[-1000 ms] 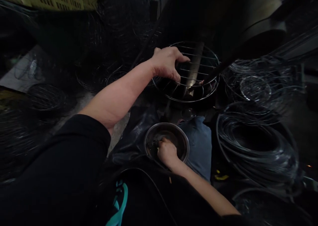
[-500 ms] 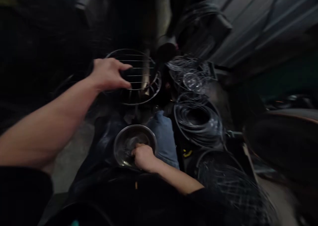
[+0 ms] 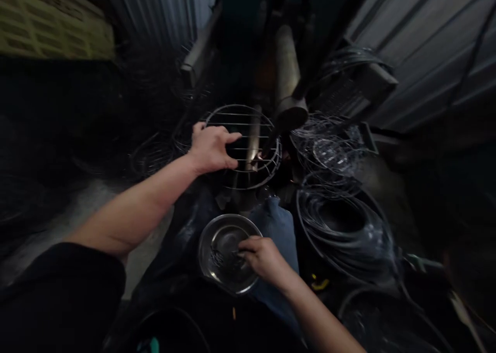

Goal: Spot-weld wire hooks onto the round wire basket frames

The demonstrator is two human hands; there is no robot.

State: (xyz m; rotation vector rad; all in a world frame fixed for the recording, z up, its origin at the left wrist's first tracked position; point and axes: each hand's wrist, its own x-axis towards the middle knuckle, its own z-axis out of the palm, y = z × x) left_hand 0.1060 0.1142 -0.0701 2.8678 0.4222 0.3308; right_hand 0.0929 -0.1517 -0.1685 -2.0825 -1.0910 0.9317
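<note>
My left hand (image 3: 211, 149) reaches forward and grips the near left rim of a round wire grille (image 3: 248, 136), fingers curled over its wires. A metal cylinder (image 3: 287, 84) presses down at the grille's right side, where a small spark glows. My right hand (image 3: 263, 257) dips into a shallow steel bowl (image 3: 217, 239) on my lap, fingers pinched together on something small that I cannot make out. A blue cloth (image 3: 277, 226) lies just beyond the bowl.
Stacks of wire rings (image 3: 343, 229) and finished grilles (image 3: 329, 151) stand to the right. More dark wire pieces (image 3: 151, 154) lie to the left. A corrugated metal wall (image 3: 426, 37) is behind, and a yellow crate (image 3: 46, 27) is at the upper left.
The view swung right and back. My left hand stays on the grille's rim. My right hand shifted inside the bowl toward its right side.
</note>
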